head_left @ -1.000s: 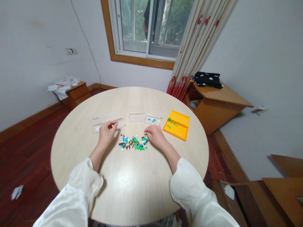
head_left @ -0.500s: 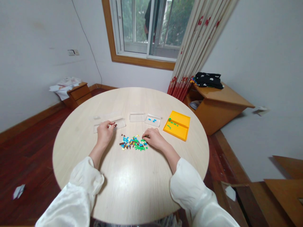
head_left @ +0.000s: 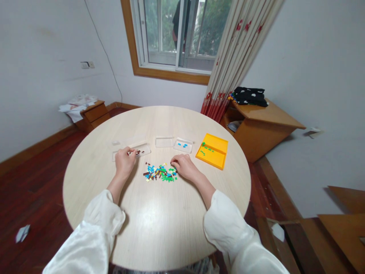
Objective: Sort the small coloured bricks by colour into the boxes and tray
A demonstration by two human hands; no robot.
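A pile of small coloured bricks [head_left: 160,173] lies in the middle of the round table [head_left: 159,217]. My right hand [head_left: 183,167] rests at the pile's right edge, fingers curled and pinching among the green pieces. My left hand [head_left: 124,160] hovers over the left clear tray [head_left: 144,149], fingers pinched together; a few brown bricks lie in that tray by my fingertips. Two more clear trays sit behind the pile, the empty clear tray [head_left: 164,142] and the clear tray with blue bricks [head_left: 183,145]. A yellow tray [head_left: 212,150] holds green pieces.
A wooden side cabinet [head_left: 258,125] with dark cloth on top stands to the right of the table. A low wooden stand [head_left: 91,111] with papers is at the left wall. A curtain [head_left: 236,53] hangs beside the window.
My left hand moved to the left clear tray, and brown bricks now lie there. My right hand slid left into the pile's right edge.
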